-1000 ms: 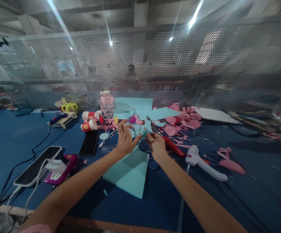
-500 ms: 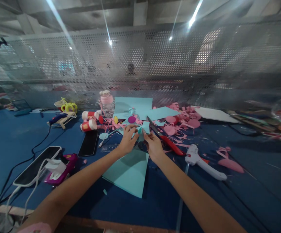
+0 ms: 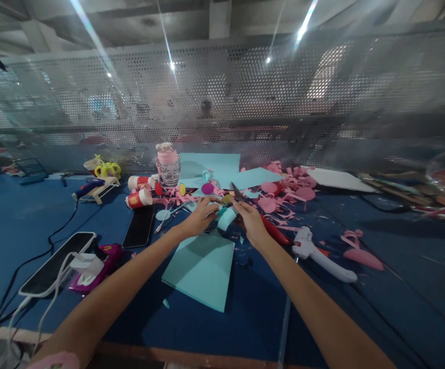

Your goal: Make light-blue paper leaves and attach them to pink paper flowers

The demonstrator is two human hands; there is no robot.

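Observation:
A curled light-blue paper strip [image 3: 227, 219] spans the gap between my two hands, above the middle of the table. The fingers of my left hand [image 3: 199, 217] pinch its left part, where a darker teal bit shows at the fingertips. On the other side, my right hand [image 3: 251, 221] grips the strip's upper right end between thumb and fingers. Just below lies a stack of light-blue paper sheets [image 3: 201, 271]. Scissors with red handles [image 3: 274, 230] lie beside my right hand, partly covered by it. A yellowish round piece [image 3: 228, 199] shows just behind the fingertips.
A white glue gun [image 3: 322, 259] rests at right, near pink paper scraps [image 3: 293, 189]. Left of my hands are a black phone [image 3: 138, 227], paper cups [image 3: 140, 198] and a pink-lidded bottle [image 3: 167, 165]. A charging phone [image 3: 59, 264] with cables lies further left.
My hands have moved apart, my right hand to the right and my left hand slightly left. The blue paper between them now shows as a longer, curled strip.

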